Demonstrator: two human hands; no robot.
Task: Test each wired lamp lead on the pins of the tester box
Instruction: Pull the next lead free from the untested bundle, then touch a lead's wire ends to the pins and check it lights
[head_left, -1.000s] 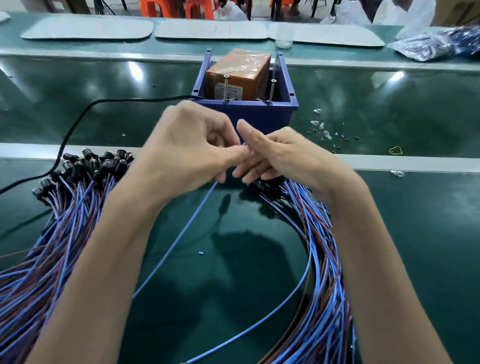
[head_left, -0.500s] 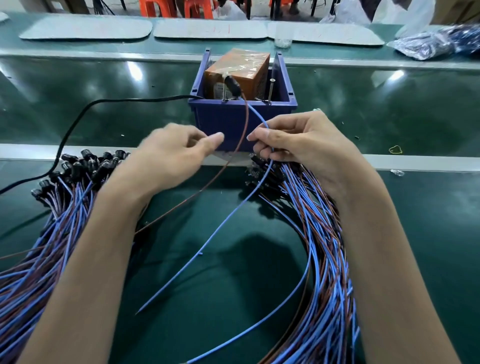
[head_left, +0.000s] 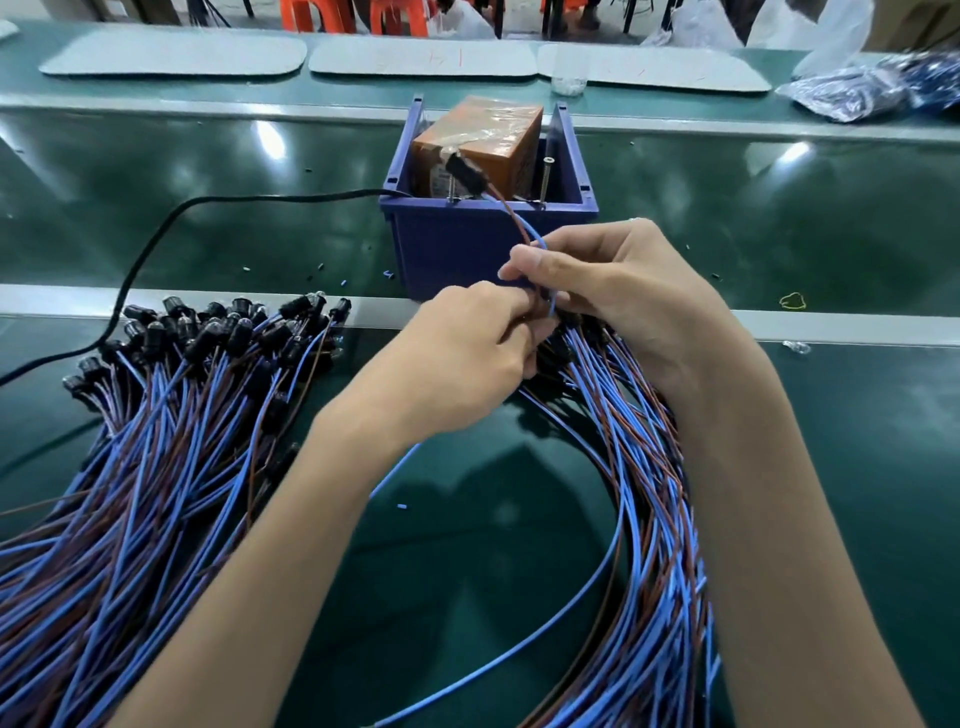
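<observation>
Blue and brown wires of one lead (head_left: 514, 221) are being pinched between the thumb and first fingers (head_left: 522, 259) of the right hand (head_left: 618, 296). The left hand (head_left: 462, 358) is sitting just below it. Its fingers (head_left: 501, 304) are curled in tight and seem to be holding the same lead lower down, though the grip is partly hidden.

The lead is running up from the fingers to its black lamp (head_left: 464, 170). The lamp is leaning on the near rim of the blue box (head_left: 467, 249), beside one of the thin metal pins (head_left: 548, 176). I cannot tell if bare wire is touching a pin, or if the lamp is glowing. An orange block (head_left: 498, 137) is sitting inside the box, and a black cable (head_left: 156, 244) is going into it from the left.

A big pile (head_left: 171, 415) of leads is lying on the green surface (head_left: 467, 561) to the left, lamps pointing up toward the box. Another pile (head_left: 644, 493) is lying under the right wrist.

I think the job is somewhere in the middle. One lead is being tried at the box now. One pile is likely done and the other is likely waiting, but nothing is showing which is which. Either way, many leads are likely waiting for their turn.
</observation>
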